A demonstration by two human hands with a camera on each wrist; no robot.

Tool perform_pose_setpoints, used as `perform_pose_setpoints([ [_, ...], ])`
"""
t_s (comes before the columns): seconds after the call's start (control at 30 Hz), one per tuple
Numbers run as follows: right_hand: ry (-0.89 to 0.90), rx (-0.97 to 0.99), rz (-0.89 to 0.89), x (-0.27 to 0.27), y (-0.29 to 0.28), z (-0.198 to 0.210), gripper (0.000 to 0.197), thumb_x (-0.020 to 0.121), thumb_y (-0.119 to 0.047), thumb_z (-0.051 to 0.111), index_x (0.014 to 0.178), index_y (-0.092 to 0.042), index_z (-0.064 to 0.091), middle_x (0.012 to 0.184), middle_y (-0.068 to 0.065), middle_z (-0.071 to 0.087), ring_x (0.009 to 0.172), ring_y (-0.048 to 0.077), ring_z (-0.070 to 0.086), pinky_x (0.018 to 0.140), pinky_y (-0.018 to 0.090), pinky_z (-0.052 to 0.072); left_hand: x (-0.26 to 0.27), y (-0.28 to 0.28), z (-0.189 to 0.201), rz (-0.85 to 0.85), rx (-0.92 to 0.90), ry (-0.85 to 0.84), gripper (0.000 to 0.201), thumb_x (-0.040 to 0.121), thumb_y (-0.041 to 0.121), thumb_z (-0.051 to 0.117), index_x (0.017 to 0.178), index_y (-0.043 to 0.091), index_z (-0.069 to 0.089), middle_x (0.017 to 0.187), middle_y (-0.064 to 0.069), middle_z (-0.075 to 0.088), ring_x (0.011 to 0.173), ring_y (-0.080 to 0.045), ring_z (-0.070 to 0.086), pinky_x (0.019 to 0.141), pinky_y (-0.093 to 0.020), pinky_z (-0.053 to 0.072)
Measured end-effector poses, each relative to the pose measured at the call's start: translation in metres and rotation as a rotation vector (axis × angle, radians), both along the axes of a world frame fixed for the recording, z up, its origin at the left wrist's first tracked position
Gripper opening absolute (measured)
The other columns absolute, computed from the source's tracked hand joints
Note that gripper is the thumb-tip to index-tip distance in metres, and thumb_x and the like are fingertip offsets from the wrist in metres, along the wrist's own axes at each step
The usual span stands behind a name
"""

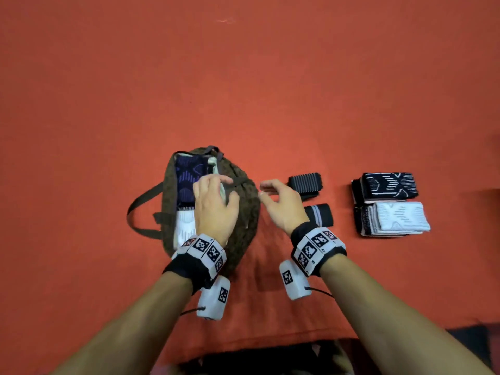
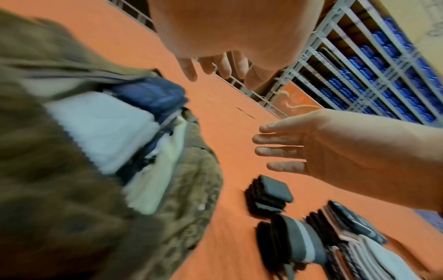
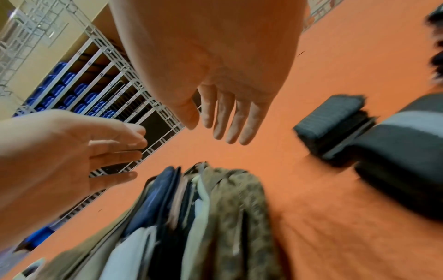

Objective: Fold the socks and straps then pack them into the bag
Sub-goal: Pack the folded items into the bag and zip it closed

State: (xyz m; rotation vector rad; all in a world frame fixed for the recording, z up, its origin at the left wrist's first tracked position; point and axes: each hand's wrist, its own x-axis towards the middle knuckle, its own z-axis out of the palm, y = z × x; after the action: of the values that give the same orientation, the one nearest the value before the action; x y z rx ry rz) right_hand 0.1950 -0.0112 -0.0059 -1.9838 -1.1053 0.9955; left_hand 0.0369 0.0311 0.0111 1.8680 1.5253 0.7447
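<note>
Partway through, the bag (image 1: 243, 212) at centre-left is already holding a navy sock (image 1: 186, 180) and a white sock (image 1: 184, 226). Both the left hand (image 1: 213, 207) and right hand (image 1: 281, 204) are hovering loose-fingered, holding nothing, while two folded straps (image 1: 305, 182) and two sock piles (image 1: 389, 185) are waiting at the right.

Bare forearms, no sleeves. Left hand (image 1: 213, 204) and right hand (image 1: 281, 204) without gloves or rings. Around each wrist a black fabric band (image 1: 186, 272) topped by a row of white blocks (image 1: 205, 250) printed with black square-pattern markers. Under each wrist a white box (image 1: 213, 299) bearing one more such marker, with a thin black cable (image 1: 320, 291) at its near end.
</note>
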Motion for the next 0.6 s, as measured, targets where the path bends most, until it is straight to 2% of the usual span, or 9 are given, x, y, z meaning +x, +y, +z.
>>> perform_pose_setpoints([
  [0.07, -0.046, 0.042, -0.072, 0.040, -0.017, 0.001, 0.024, 0.095, -0.020, 0.064, 0.118, -0.018, 0.070, 0.115, -0.002, 0.073, 0.109, 0.014, 0.066, 0.102, 0.036, 0.050, 0.041, -0.004, 0.001, -0.103, -0.056, -0.001, 0.018, 0.087, 0.010, 0.061, 0.101, 0.022, 0.059, 0.112, 0.007, 0.050, 0.117, -0.015, 0.043, 0.092, -0.017, 0.028],
  [0.2, -0.173, 0.102, -0.269, 0.128, -0.063, 0.002, 0.029, 0.091, -0.026, 0.063, 0.120, -0.022, 0.068, 0.119, -0.001, 0.070, 0.114, 0.018, 0.062, 0.104, 0.040, 0.048, 0.129, -0.025, -0.005, -0.293, -0.227, -0.073, 0.020, 0.089, 0.008, 0.061, 0.101, 0.024, 0.058, 0.109, 0.005, 0.054, 0.110, -0.017, 0.054, 0.094, -0.033, 0.044],
  [0.27, -0.222, 0.122, -0.387, 0.170, -0.093, -0.001, 0.034, 0.092, -0.024, 0.066, 0.125, -0.018, 0.065, 0.124, 0.003, 0.065, 0.121, 0.019, 0.057, 0.109, 0.036, 0.043, 0.175, -0.039, -0.012, -0.352, -0.348, -0.125, 0.016, 0.091, 0.007, 0.063, 0.099, 0.021, 0.059, 0.108, 0.001, 0.060, 0.099, -0.014, 0.059, 0.092, -0.028, 0.047],
  [0.33, -0.260, 0.134, -0.515, 0.207, -0.125, -0.004, 0.043, 0.091, -0.025, 0.070, 0.132, -0.015, 0.060, 0.131, 0.003, 0.060, 0.128, 0.017, 0.048, 0.110, 0.028, 0.036, 0.221, -0.056, -0.020, -0.376, -0.523, -0.148, 0.014, 0.092, 0.016, 0.068, 0.102, 0.019, 0.059, 0.105, -0.001, 0.064, 0.089, -0.011, 0.060, 0.079, -0.015, 0.047],
  [0.37, -0.271, 0.128, -0.570, 0.224, -0.140, -0.008, 0.049, 0.090, -0.027, 0.072, 0.135, -0.015, 0.056, 0.135, 0.002, 0.057, 0.132, 0.016, 0.044, 0.111, 0.026, 0.033, 0.242, -0.065, -0.029, -0.373, -0.614, -0.143, 0.021, 0.091, 0.023, 0.071, 0.107, 0.019, 0.058, 0.105, -0.002, 0.064, 0.090, -0.011, 0.061, 0.078, -0.014, 0.046],
  [0.4, -0.278, 0.102, -0.615, 0.239, -0.153, -0.013, 0.056, 0.089, -0.030, 0.073, 0.138, -0.014, 0.052, 0.138, 0.001, 0.053, 0.135, 0.017, 0.040, 0.112, 0.026, 0.031, 0.261, -0.074, -0.037, -0.365, -0.700, -0.128, 0.032, 0.089, 0.030, 0.075, 0.112, 0.018, 0.056, 0.109, -0.002, 0.064, 0.096, -0.013, 0.061, 0.083, -0.018, 0.046],
  [0.47, -0.250, -0.004, -0.672, 0.265, -0.173, -0.026, 0.075, 0.085, -0.040, 0.077, 0.145, -0.012, 0.043, 0.146, 0.004, 0.046, 0.141, 0.019, 0.033, 0.117, 0.032, 0.029, 0.292, -0.089, -0.056, -0.322, -0.858, -0.106, 0.061, 0.081, 0.037, 0.082, 0.127, 0.013, 0.049, 0.119, -0.002, 0.060, 0.110, -0.017, 0.060, 0.100, -0.031, 0.047],
  [0.53, -0.082, -0.148, -0.689, 0.287, -0.181, -0.045, 0.097, 0.079, -0.051, 0.081, 0.152, -0.011, 0.032, 0.154, 0.006, 0.039, 0.145, 0.022, 0.030, 0.120, 0.039, 0.028, 0.312, -0.098, -0.073, -0.261, -0.981, -0.073, 0.090, 0.069, 0.044, 0.090, 0.135, 0.010, 0.040, 0.125, -0.002, 0.059, 0.115, -0.019, 0.060, 0.106, -0.039, 0.047],
  [0.6, 0.180, -0.262, -0.721, 0.304, -0.183, -0.067, 0.117, 0.067, -0.060, 0.087, 0.155, -0.010, 0.028, 0.152, 0.003, 0.042, 0.139, 0.019, 0.041, 0.117, 0.038, 0.034, 0.321, -0.103, -0.088, -0.208, -1.077, -0.042, 0.093, 0.062, 0.048, 0.091, 0.132, 0.012, 0.042, 0.124, -0.001, 0.062, 0.109, -0.017, 0.061, 0.099, -0.039, 0.051],
])
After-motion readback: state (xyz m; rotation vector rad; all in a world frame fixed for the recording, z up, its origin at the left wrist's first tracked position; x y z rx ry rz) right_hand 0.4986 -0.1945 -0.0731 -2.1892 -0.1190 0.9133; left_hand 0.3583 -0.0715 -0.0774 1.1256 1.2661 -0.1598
